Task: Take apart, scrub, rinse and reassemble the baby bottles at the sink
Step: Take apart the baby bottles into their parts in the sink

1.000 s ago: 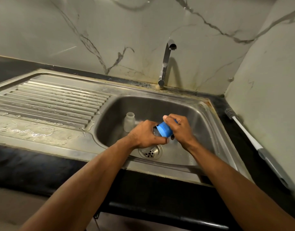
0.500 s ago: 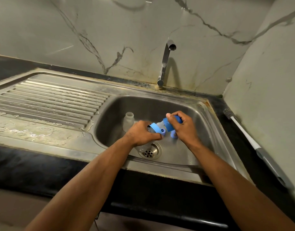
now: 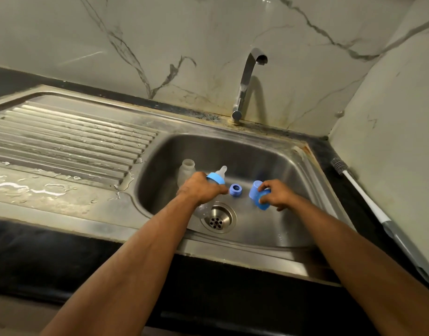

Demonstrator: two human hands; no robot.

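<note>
Worktop [image 3: 51, 258]: dark, its front edge runs below the sink.
Sink [image 3: 312, 166]: steel basin, bare floor around the drain [image 3: 218, 220].
Brush [image 3: 363, 197]: on the right ledge.
Left hand [image 3: 200, 189]: grips the bottle [image 3: 214, 178] over the basin.
Right hand [image 3: 277, 194]: holds the blue cap [image 3: 257, 194].
Ring [image 3: 235, 189]: loose between the hands.

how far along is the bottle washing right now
Early, still taking apart. Done: one bare bottle stands in the sink with its top off, and a loose blue ring lies on the sink floor. In hand: the left hand holds the second bottle, collar and nipple still on; the right hand holds its blue cap. Left: scrubbing, the brush lies untouched on the counter; rinsing, the tap looks dry; reassembly.
</note>
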